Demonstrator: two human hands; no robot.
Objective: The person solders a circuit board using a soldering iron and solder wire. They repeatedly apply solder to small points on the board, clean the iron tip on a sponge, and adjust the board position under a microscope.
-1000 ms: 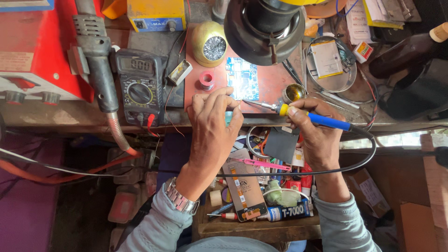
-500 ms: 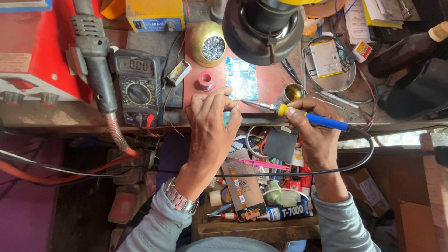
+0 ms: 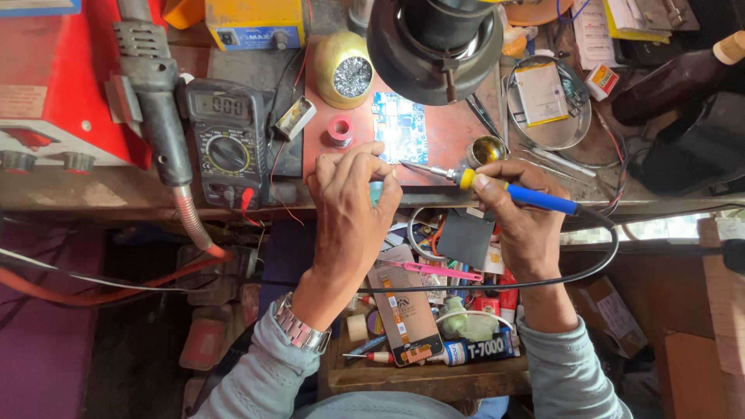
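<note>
Little is shifting since the earlier frames: the iron tip is edging slightly toward the left fingers, while both hands are staying at the near edge of the mat. The right hand [image 3: 518, 221] is clamping its fingers around the blue-and-yellow-handled soldering iron [image 3: 508, 192], the metal tip pointing left toward the left fingertips. The left hand [image 3: 351, 209] is curling its fingers together, pinching something small at the tips; what it is cannot be told. Just beyond those fingertips is lying the blue rectangular circuit board [image 3: 400, 126] on the red-brown work mat [image 3: 446, 143] covering the tabletop. The small pink spool of solder wire [image 3: 339, 130] is sitting just left of the board, and the round brass tin of flux [image 3: 486, 149] is resting beside the right thumb. Farther left of the left fingers, a black digital multimeter [image 3: 223, 140] is lying flat.

The step in hand appears to be soldering a small part at the mat's edge. The next move seems to call for steadying the pinched piece and bringing the hot tip onto it precisely, keeping it clear of the fingertips.
</note>
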